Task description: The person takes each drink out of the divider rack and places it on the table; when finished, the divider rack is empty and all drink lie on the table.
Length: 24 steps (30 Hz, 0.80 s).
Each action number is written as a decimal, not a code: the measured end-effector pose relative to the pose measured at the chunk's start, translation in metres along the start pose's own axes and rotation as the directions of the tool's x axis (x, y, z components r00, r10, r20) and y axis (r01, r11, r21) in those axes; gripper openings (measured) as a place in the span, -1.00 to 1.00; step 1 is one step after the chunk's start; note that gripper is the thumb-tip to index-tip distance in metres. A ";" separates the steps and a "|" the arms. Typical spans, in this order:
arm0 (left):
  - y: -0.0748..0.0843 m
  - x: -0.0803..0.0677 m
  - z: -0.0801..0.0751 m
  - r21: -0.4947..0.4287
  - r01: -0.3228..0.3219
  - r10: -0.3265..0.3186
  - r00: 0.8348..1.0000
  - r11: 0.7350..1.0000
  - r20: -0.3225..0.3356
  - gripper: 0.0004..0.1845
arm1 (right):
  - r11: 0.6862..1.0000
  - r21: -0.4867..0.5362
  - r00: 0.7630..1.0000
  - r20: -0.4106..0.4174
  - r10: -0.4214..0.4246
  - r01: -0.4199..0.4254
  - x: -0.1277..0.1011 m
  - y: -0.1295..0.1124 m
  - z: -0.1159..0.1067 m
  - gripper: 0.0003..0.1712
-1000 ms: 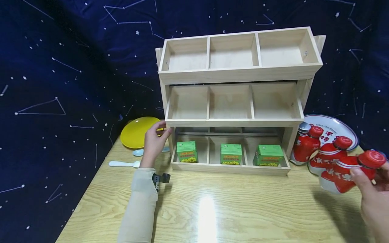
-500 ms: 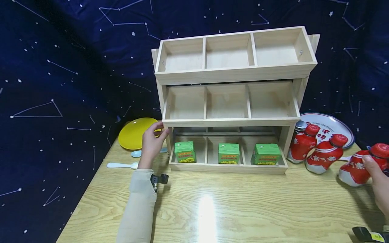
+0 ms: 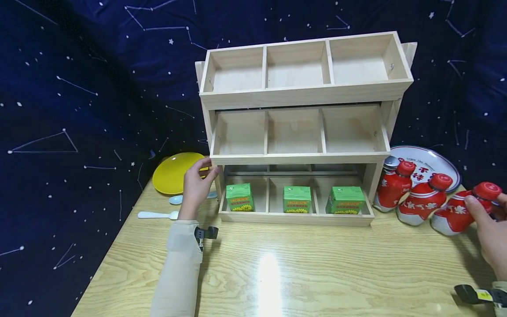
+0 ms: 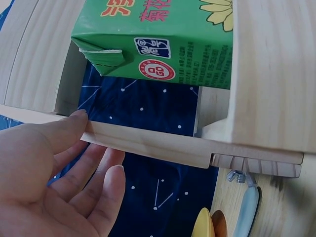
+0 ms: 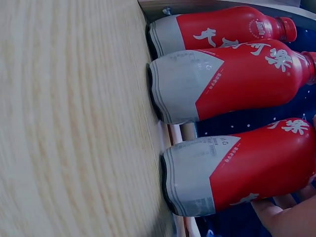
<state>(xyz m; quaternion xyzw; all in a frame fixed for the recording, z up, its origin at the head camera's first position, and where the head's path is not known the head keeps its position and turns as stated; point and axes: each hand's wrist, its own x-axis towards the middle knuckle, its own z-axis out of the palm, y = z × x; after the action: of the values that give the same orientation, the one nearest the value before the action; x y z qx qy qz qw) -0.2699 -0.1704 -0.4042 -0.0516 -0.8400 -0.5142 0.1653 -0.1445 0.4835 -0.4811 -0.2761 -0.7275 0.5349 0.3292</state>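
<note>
My left hand [image 3: 196,187] is at the left side of a three-tier wooden shelf [image 3: 295,159], thumb and fingers around its side board [image 4: 148,143]. On the right, my right hand [image 3: 491,233] grips a red and white bottle [image 3: 457,213] near its neck, thumb in front; some fingers are hidden behind it. The bottle's base is at the tabletop, as the right wrist view shows. Just left of it stand a second red bottle [image 3: 421,202] and a third red bottle [image 3: 394,187]. Green drink cartons [image 3: 297,199] sit in the shelf's bottom tier, one per compartment.
A white plate [image 3: 443,160] with red writing and a silver-capped shaker [image 3: 391,163] are behind the bottles. Left of the shelf lie a yellow plate [image 3: 170,174], a blue spoon [image 3: 175,200] and a white utensil [image 3: 154,215]. Dark star-patterned cloth [image 3: 99,110] hangs behind.
My right hand has lowered the bottle from the air to the tabletop and brought it left beside the other two bottles. My left hand has stayed at the shelf's side.
</note>
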 end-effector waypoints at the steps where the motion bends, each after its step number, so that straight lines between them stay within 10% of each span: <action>1: 0.000 0.000 0.000 0.000 -0.006 0.006 1.000 1.000 0.000 -0.59 | 1.000 0.003 1.000 0.006 -0.020 0.020 -0.001 -0.001 0.000 -0.41; 5: 0.000 0.001 0.000 0.006 -0.019 0.019 1.000 1.000 0.005 -0.59 | 0.991 -0.073 0.994 0.033 -0.108 0.110 -0.013 -0.015 -0.004 -0.37; 12: 0.001 0.001 -0.001 0.010 -0.009 0.009 1.000 1.000 -0.004 -0.60 | 0.929 -0.369 0.999 0.039 -0.002 0.016 -0.059 -0.078 -0.009 -0.22; 19: 0.000 0.001 -0.001 0.005 -0.004 0.004 1.000 1.000 -0.001 -0.60 | 0.931 -0.312 0.981 0.030 -0.189 0.189 -0.106 -0.129 0.006 -0.32; 24: 0.000 0.001 -0.001 0.009 0.002 -0.002 1.000 1.000 -0.002 -0.60 | 0.896 -0.114 0.902 0.107 -0.419 0.430 -0.123 -0.141 0.025 -0.30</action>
<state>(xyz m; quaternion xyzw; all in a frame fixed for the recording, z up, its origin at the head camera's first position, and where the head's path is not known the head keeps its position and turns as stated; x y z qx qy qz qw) -0.2711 -0.1711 -0.4036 -0.0498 -0.8423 -0.5104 0.1659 -0.0934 0.3366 -0.3733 -0.1107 -0.8171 0.4106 0.3892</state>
